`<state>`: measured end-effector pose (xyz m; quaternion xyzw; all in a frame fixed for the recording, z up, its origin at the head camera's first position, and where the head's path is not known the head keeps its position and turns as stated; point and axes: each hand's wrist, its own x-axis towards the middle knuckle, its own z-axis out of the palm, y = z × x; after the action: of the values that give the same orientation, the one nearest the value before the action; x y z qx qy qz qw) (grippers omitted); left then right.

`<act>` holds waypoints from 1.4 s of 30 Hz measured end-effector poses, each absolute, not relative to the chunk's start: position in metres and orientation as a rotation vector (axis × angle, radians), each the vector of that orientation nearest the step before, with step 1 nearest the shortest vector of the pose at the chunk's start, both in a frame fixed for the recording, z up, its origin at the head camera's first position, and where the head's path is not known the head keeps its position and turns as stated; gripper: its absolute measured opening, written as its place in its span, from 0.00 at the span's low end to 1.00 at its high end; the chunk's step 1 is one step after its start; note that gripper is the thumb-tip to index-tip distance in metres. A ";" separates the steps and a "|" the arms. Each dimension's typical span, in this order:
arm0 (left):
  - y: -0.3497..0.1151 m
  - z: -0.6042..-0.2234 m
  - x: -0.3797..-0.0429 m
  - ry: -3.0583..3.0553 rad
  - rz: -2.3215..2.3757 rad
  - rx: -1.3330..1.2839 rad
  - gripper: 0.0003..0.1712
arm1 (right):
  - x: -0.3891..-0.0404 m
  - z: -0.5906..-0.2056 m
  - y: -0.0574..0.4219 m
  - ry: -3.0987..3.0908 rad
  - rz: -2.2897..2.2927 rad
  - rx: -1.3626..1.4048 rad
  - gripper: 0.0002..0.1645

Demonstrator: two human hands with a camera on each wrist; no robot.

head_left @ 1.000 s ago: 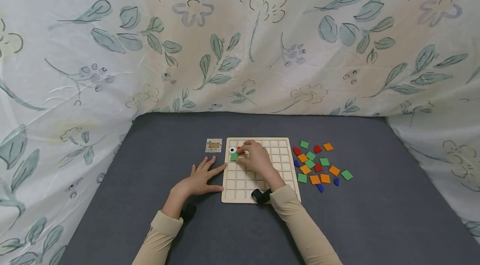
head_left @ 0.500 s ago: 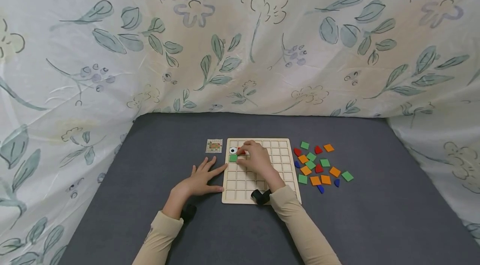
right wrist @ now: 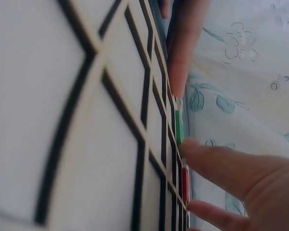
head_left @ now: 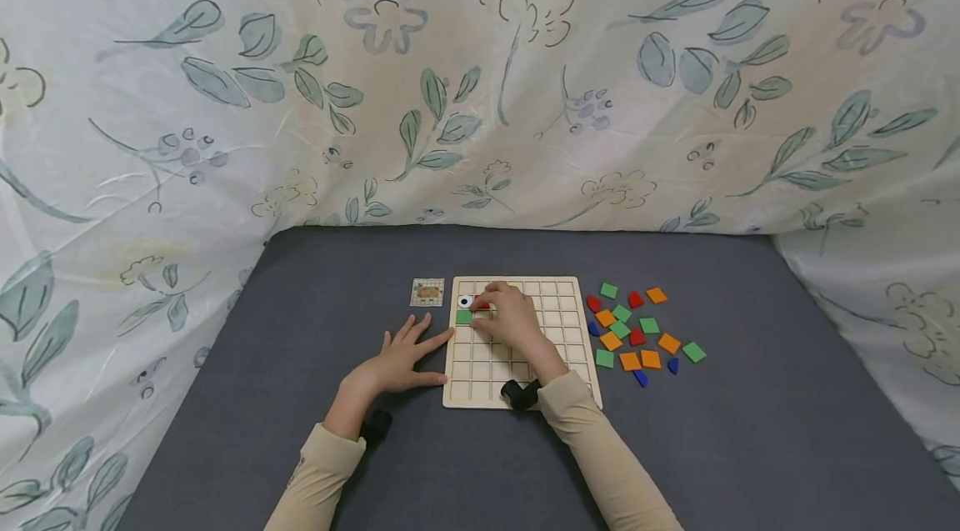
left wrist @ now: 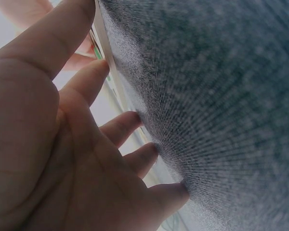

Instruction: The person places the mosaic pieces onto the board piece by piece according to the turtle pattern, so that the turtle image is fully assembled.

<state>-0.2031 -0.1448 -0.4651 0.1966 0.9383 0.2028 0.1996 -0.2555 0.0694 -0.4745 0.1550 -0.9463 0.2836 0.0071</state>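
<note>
A pale wooden grid board lies on the dark cloth. My left hand is spread flat at its left side, with thumb and index fingertips at the board's edge. Near the board's upper left, my right hand bends over the cells. Its thumb touches the green square tile, and another fingertip is by a red tile, partly covered in the head view. The green tile sits in the left column, below a white tile with a black-and-blue eye.
Right of the board lie scattered loose tiles: green squares, orange squares, red pieces and blue pieces. A small printed picture card lies left of the board. A floral curtain hangs behind the table.
The green tile has shifted slightly left and now lines up under the eye tile. The right thumb stays close to it. My left hand has kept its place.
</note>
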 end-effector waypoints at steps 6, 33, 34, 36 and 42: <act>-0.145 -0.466 -0.203 2.627 0.550 0.542 0.43 | -0.257 -0.472 0.076 -2.949 0.951 0.476 0.12; -0.144 -0.466 -0.201 2.623 0.585 0.527 0.44 | -0.251 -0.450 0.169 -2.950 0.944 0.695 0.17; -0.144 -0.466 -0.201 2.626 0.589 0.527 0.44 | -0.250 -0.450 0.174 -2.943 0.953 0.706 0.18; -0.144 -0.467 -0.201 2.625 0.585 0.526 0.44 | -0.248 -0.450 0.184 -2.940 0.974 0.714 0.19; -0.144 -0.467 -0.201 2.622 0.586 0.528 0.43 | -0.245 -0.450 0.214 -2.943 0.962 0.744 0.22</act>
<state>-0.2011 -0.1438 -0.4665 0.1889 0.9382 0.2098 0.2003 -0.2453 0.2137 -0.4502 0.2336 -0.9240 0.3021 -0.0212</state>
